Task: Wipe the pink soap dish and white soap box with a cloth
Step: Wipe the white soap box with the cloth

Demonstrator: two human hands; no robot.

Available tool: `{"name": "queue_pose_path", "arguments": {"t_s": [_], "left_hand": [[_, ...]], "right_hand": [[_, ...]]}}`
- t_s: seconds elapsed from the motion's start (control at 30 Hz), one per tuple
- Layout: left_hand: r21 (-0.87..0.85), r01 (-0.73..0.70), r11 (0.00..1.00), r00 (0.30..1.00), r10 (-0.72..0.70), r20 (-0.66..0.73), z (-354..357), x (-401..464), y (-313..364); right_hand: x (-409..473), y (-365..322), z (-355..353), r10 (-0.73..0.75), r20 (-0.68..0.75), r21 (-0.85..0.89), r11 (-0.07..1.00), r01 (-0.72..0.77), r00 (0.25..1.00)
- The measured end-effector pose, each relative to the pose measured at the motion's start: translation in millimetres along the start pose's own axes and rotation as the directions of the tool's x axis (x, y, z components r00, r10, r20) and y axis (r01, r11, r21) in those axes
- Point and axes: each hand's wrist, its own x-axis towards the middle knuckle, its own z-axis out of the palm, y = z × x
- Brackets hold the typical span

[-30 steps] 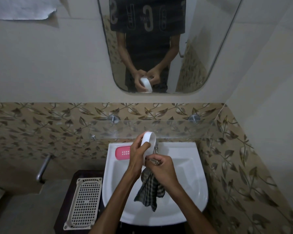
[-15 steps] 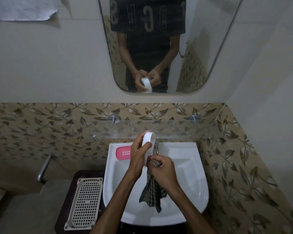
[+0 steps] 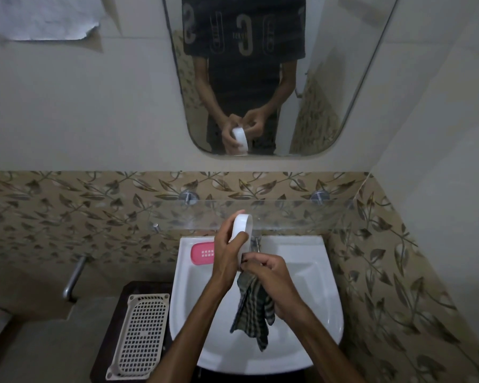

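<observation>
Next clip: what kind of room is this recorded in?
Most likely a small bathroom: a white washbasin with a tap, a mirror above it, and a pink soap dish on the basin's rim.

White basin (image 3: 310, 275), centre-low of frame: pink soap dish (image 3: 202, 253) on its upper-left rim. Dark stand (image 3: 105, 338) lower left: cream perforated tray (image 3: 140, 335) on top.

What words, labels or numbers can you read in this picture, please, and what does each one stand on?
"S", "C", "G" and similar large pale characters: on the dark T-shirt seen mirror-reversed in the mirror; they form no whole word I can make out.
Small print line on the shirt: too blurred to read.
White soap box, pink soap dish, cloth, paper on the wall: no readable text.
</observation>
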Motion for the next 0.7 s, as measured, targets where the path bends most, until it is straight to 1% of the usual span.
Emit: {"name": "queue_pose_path", "arguments": {"t_s": [0.07,0.13,0.17,0.2,0.23,0.27,0.3,0.37,0.4,0.43,0.5,0.53,0.57,0.6,0.63,0.67,0.7], "left_hand": [[0.009,-0.016,1.000,1.000,0.016,0.026,4,1,3],[0.008,0.020,1.000,0.998,-0.020,0.054,6,1,4],[-0.005,0.076,0.997,0.995,-0.076,0.063,7,1,6],[-0.040,0.172,0.984,0.983,-0.169,0.068,7,1,9],[-0.096,0.290,0.952,0.956,-0.284,0.075,7,1,13],[-0.148,0.400,0.905,0.916,-0.390,0.092,5,3,16],[-0.187,0.489,0.852,0.872,-0.472,0.128,3,5,20],[-0.220,0.597,0.772,0.802,-0.562,0.204,-3,9,25],[-0.223,0.613,0.758,0.789,-0.573,0.222,-4,11,26],[-0.236,0.614,0.753,0.789,-0.574,0.220,-4,10,28],[-0.310,0.581,0.752,0.813,-0.553,0.184,0,6,28],[-0.336,0.549,0.765,0.834,-0.528,0.160,2,4,28],[-0.346,0.517,0.783,0.854,-0.498,0.150,3,1,28],[-0.354,0.486,0.799,0.873,-0.464,0.150,4,0,28],[-0.366,0.462,0.808,0.887,-0.435,0.158,5,-1,27],[-0.369,0.443,0.817,0.896,-0.411,0.167,4,-1,27],[-0.365,0.431,0.825,0.902,-0.393,0.176,3,-2,28]], "right_hand": [[-3,3,2,-0.137,-0.009,-0.133,0.982,0.135,0.990],[-3,10,5,-0.280,-0.050,-0.320,0.914,0.250,0.959],[-2,13,4,-0.324,-0.065,-0.384,0.881,0.276,0.944],[-1,16,4,-0.362,-0.069,-0.436,0.849,0.298,0.930],[-1,18,3,-0.404,-0.061,-0.498,0.805,0.322,0.913],[-1,19,1,-0.455,-0.037,-0.576,0.737,0.353,0.890],[-2,21,-2,-0.507,0.002,-0.663,0.645,0.381,0.862],[-4,21,-9,-0.575,0.080,-0.772,0.480,0.416,0.814],[-5,20,-13,-0.581,0.105,-0.795,0.439,0.420,0.807],[-5,19,-14,-0.575,0.118,-0.805,0.422,0.417,0.810],[-7,17,-13,-0.558,0.110,-0.795,0.448,0.409,0.823],[-7,16,-11,-0.537,0.087,-0.764,0.504,0.403,0.839],[-6,15,-11,-0.493,0.055,-0.709,0.593,0.382,0.868],[-5,11,-11,-0.428,0.023,-0.637,0.690,0.343,0.904],[-3,8,-13,-0.366,0.000,-0.579,0.759,0.298,0.931],[-1,5,-15,-0.334,-0.021,-0.556,0.787,0.267,0.942],[1,4,-16,-0.334,-0.043,-0.567,0.784,0.252,0.942]]}}
